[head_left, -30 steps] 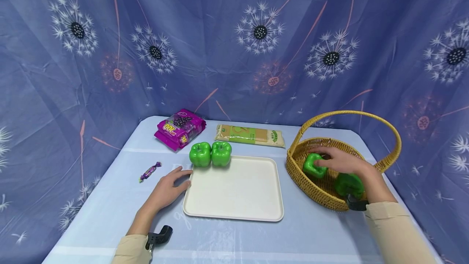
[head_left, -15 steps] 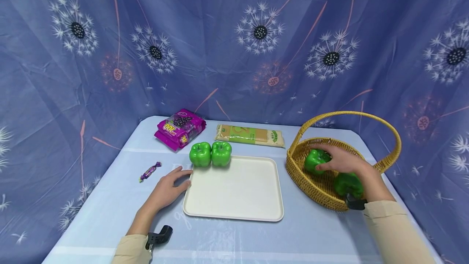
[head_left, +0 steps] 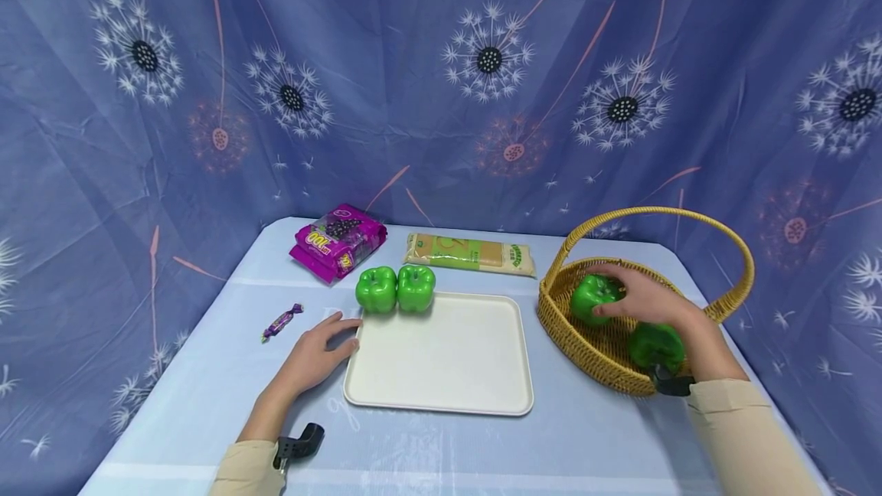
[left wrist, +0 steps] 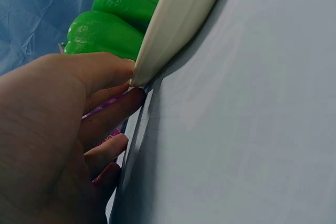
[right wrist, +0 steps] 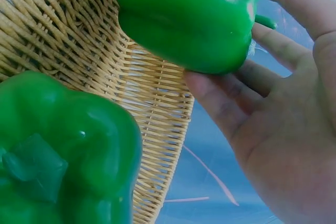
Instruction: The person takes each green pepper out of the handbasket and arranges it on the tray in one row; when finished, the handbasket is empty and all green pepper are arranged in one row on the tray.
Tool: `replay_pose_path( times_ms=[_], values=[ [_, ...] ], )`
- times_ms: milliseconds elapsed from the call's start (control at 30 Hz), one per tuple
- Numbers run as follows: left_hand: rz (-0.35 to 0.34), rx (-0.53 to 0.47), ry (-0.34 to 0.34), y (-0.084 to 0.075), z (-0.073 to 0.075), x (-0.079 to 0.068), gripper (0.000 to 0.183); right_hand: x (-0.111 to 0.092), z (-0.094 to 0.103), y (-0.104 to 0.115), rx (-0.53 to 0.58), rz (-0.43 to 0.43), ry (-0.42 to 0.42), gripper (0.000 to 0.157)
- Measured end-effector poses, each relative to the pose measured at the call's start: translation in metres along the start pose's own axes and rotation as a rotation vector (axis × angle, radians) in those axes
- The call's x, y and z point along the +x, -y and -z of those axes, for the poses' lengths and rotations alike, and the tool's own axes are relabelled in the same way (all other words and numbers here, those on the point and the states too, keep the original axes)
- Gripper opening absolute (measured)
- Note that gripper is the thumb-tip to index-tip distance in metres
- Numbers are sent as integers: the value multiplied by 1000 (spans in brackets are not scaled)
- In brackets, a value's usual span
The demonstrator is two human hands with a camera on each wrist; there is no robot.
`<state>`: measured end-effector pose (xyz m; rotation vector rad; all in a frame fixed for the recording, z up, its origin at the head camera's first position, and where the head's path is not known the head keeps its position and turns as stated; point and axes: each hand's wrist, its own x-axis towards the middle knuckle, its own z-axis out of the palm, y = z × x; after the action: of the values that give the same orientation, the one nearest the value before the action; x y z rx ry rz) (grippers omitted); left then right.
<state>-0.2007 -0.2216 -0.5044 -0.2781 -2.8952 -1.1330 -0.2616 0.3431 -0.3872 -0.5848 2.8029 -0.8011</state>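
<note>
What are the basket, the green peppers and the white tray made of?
The basket looks like wicker with a slight sheen: thin strands weave over and under, though they could be plastic. The green peppers look like shiny plastic, with smooth skin and bright highlights, but might be real. The white tray may be dull plastic: it's smooth, with no grain showing.

On the surface [head_left: 427, 450], a tray [head_left: 441, 358] has a candy [head_left: 282, 322] to its left, a packet [head_left: 471, 253] behind and a basket [head_left: 572, 348] to its right. Two adjacent peppers [head_left: 377, 290] stand at the tray's far left corner, perhaps on its rim, before a bag [head_left: 338, 243]; in the basket are a rear pepper [head_left: 591, 299] and a front pepper [head_left: 653, 344].
</note>
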Motion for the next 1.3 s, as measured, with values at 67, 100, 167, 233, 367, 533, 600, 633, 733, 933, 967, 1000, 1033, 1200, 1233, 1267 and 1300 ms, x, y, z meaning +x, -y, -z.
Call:
replay_pose_path(
  times_ms=[67, 100, 167, 233, 367, 533, 600, 633, 733, 933, 967, 1000, 1033, 1200, 1233, 1267, 1300],
  values=[
    [2, -1, 3, -1, 0, 0, 40, 0, 0, 1, 1, 5, -4, 78],
    [4, 0, 5, -1, 0, 0, 40, 0, 1, 1, 2, 3, -3, 78],
    [6, 1, 7, -2, 1, 0, 40, 0, 1, 1, 1, 5, 0, 78],
    [6, -2, 8, -2, 1, 0, 40, -1, 1, 2, 9, 13, -2, 77],
    [0, -1, 2, -2, 0, 0, 40, -3, 1, 5, 53, 34, -8, 75],
    [-6, 4, -4, 0, -1, 1, 41, -6, 0, 6, 64, 51, -26, 73],
    [-6, 5, -4, 0, -2, 0, 42, -7, 1, 8, 77, 60, -26, 72],
    [-5, 5, -5, 0, -2, 0, 42, -8, 1, 9, 85, 64, -24, 72],
    [-3, 3, -8, 0, -1, -1, 41, -9, 2, 10, 102, 74, -23, 70],
    [-3, -1, -14, 0, 0, -2, 39, -12, 4, 15, 103, 105, -50, 68],
    [-2, 1, -16, 0, 0, -2, 39, -12, 4, 16, 98, 112, -54, 67],
    [-2, 2, -14, 0, 0, -2, 39, -13, 4, 17, 90, 114, -59, 67],
    [-1, 2, -13, 0, 0, -2, 39, -14, 4, 18, 81, 121, -62, 67],
    [2, -2, -10, -2, 1, -3, 39, -16, 5, 30, 81, 128, -74, 68],
    [3, -4, -12, -2, 1, -3, 39, -17, 6, 33, 85, 130, -79, 68],
    [-1, -1, -13, -3, 1, -3, 39, -17, 6, 37, 86, 126, -85, 68],
    [-5, 0, -14, -3, 1, -4, 39, -17, 6, 41, 82, 133, -93, 68]
  ],
)
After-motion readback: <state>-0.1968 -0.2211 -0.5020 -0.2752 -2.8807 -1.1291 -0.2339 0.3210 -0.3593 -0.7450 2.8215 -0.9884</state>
